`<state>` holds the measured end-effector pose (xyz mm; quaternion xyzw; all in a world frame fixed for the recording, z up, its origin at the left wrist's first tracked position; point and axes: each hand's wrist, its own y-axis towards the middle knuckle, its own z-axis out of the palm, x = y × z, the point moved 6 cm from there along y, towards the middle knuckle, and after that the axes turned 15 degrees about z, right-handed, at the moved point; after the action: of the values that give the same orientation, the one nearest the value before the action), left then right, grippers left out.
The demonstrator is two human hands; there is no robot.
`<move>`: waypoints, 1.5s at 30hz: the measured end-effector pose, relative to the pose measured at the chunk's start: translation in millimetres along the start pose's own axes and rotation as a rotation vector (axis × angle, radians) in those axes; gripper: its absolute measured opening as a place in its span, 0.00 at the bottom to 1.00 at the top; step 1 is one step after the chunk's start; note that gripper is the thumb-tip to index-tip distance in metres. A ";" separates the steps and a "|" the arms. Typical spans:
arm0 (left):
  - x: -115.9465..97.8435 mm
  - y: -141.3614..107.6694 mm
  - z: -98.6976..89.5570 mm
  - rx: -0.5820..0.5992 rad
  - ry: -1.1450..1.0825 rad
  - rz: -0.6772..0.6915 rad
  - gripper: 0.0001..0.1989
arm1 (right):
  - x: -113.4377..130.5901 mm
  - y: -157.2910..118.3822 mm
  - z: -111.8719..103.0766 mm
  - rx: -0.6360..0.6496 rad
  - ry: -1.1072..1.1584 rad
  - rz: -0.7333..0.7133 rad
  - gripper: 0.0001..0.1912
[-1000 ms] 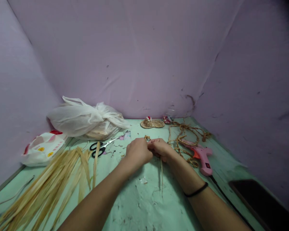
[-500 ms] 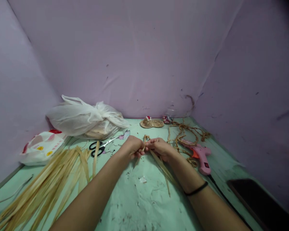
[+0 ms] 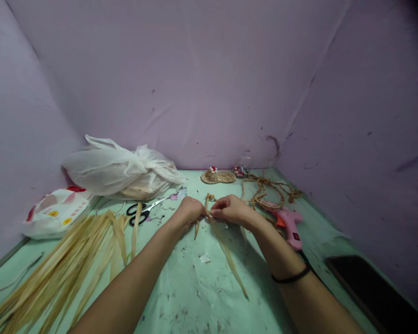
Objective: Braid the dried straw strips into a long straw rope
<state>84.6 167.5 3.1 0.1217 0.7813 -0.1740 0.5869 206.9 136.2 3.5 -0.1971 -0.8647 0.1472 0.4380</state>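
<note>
My left hand (image 3: 190, 212) is closed around a short braid (image 3: 206, 202) of dried leaf fibre, whose looped far end sticks up past the fingers. The end of a strip (image 3: 197, 229) pokes out below this hand. Just right of it my right hand (image 3: 234, 209) is closed in a pinch, with one pale strip (image 3: 244, 234) hanging beneath the palm. Between the hands a long loose strip (image 3: 230, 257) runs from the braid toward me over the green tabletop (image 3: 188, 297). The fingers hide the exact weave.
To the left lie a bundle of dried leaf strips (image 3: 66, 264), black-handled scissors (image 3: 144, 214) and white plastic bags (image 3: 121, 169). A woven sole-shaped piece (image 3: 219, 177) with beads sits at the back. On the right are braided cord (image 3: 264, 192), a pink glue gun (image 3: 291, 227) and a dark phone-like slab (image 3: 365, 283).
My right hand has moved slightly right, away from my left fingers. The long strip that ran beneath my right forearm now lies loose between the hands.
</note>
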 end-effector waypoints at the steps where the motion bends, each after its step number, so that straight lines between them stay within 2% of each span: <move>1: 0.2 -1.6 -0.2 0.018 -0.015 -0.002 0.04 | -2.9 -2.0 -2.0 0.039 -0.001 0.029 0.07; 5: 1.4 -3.3 -2.3 0.070 0.007 0.022 0.03 | -13.2 -9.1 -5.0 0.162 0.033 0.134 0.05; 12: 5.8 0.3 -1.7 0.084 0.005 0.022 0.04 | -8.8 -22.9 2.5 0.329 0.120 0.172 0.03; 20: 0.0 -3.6 -0.3 0.062 0.026 0.007 0.06 | -13.9 -25.7 7.7 0.436 0.116 0.192 0.02; 25: 0.4 -4.3 -0.4 0.059 0.014 -0.003 0.05 | -14.3 -25.4 7.5 0.434 0.124 0.200 0.03; 28: 0.5 -3.9 -1.8 0.054 -0.004 0.003 0.05 | -9.9 -25.2 -4.4 0.356 0.035 0.160 0.06; 31: 1.3 -3.5 -2.1 0.061 -0.050 -0.024 0.04 | 2.5 -22.5 -26.9 0.088 0.009 0.030 0.11; 33: 1.5 -3.3 -1.1 0.080 -0.085 -0.044 0.04 | 9.6 -21.7 -33.3 -0.051 0.044 -0.026 0.10; 40: 0.6 -1.2 1.7 0.155 -0.126 -0.022 0.05 | 14.6 -11.9 3.0 -0.059 -0.045 0.002 0.10; 45: 1.4 -0.2 2.0 0.149 -0.059 0.010 0.04 | 9.9 -8.6 1.1 -0.154 -0.081 0.039 0.12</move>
<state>85.9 166.5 1.3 0.1637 0.7479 -0.2325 0.5999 198.8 133.2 13.4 -0.2410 -0.8864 0.0965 0.3832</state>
